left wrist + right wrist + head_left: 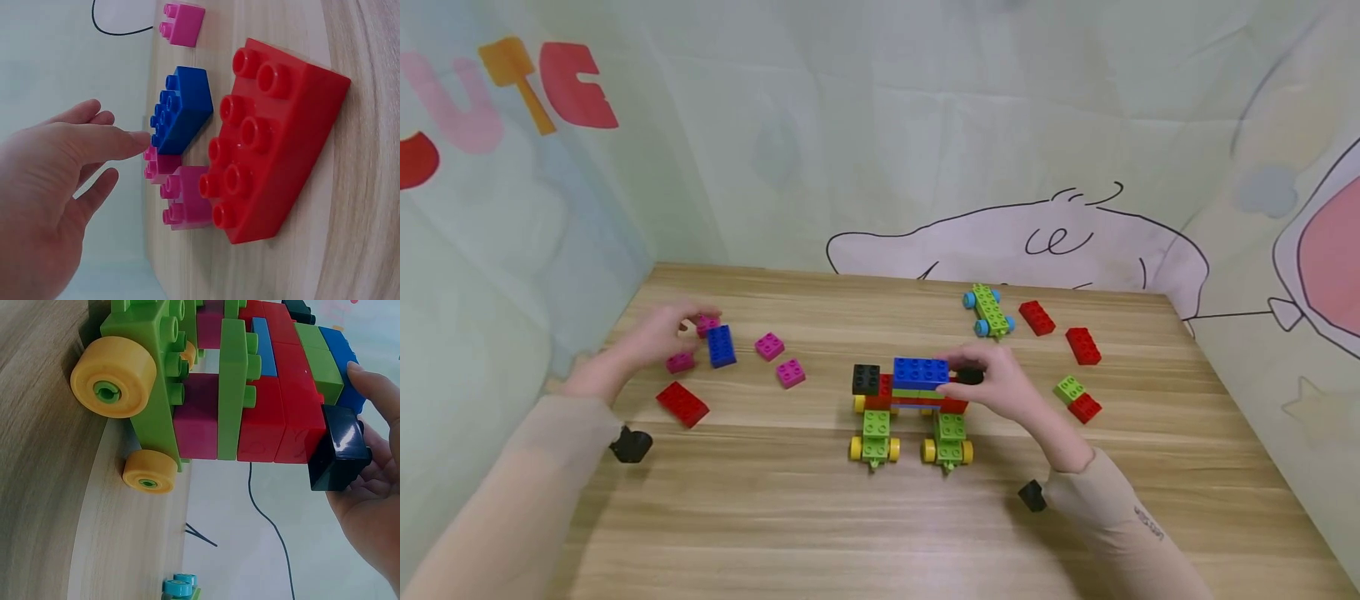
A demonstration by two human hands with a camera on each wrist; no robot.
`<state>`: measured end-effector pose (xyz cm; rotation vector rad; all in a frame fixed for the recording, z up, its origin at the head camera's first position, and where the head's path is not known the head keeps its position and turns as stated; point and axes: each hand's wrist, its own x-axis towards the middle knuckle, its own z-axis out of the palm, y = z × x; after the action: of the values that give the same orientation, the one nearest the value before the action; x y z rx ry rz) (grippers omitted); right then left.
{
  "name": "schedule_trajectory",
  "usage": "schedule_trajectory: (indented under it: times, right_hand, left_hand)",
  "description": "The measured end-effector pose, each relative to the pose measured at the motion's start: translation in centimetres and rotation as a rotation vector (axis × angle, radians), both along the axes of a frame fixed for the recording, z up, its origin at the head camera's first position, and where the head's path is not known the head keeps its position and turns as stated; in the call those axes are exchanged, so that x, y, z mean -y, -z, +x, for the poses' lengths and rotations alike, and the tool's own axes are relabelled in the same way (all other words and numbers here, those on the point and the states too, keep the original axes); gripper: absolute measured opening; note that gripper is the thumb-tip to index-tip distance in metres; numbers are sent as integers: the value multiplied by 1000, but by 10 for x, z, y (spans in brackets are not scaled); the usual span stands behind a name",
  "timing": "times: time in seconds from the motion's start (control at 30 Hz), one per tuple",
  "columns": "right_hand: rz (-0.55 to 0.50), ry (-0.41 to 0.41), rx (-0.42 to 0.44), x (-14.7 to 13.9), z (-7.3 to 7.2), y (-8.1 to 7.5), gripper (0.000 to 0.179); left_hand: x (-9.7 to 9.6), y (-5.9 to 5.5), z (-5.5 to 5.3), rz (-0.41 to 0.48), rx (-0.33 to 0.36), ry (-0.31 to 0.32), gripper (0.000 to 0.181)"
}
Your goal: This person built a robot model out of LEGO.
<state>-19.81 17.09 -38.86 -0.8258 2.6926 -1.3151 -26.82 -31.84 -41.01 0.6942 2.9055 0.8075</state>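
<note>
My left hand (658,337) reaches over the left side of the table, fingers loosely bent and apart. Its fingertips are right by a pink brick (707,325) and a blue brick (721,347); another pink brick (681,362) lies under the hand. In the right half, my right hand (996,379) pinches the end of a blue brick (917,372) on top of a built vehicle, thumb on the near side. That vehicle has red and green layers, black bricks (340,450) at its ends, and green wheeled bases (876,442) with yellow wheels (112,378).
A large red brick (275,144) lies nearest the left wrist, with two pink bricks (770,346) farther right. At the back right stand a green car base (988,310) with blue wheels, red bricks (1037,317) and a small green brick (1069,388). Printed cloth walls border the table.
</note>
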Motion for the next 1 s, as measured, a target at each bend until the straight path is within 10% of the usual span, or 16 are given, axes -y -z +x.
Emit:
schedule_trajectory:
  times: [1.0]
  right_hand:
    - [-8,-3,1,0,0,0,35]
  left_hand:
    - [-16,14,-9,-192,38,52,49]
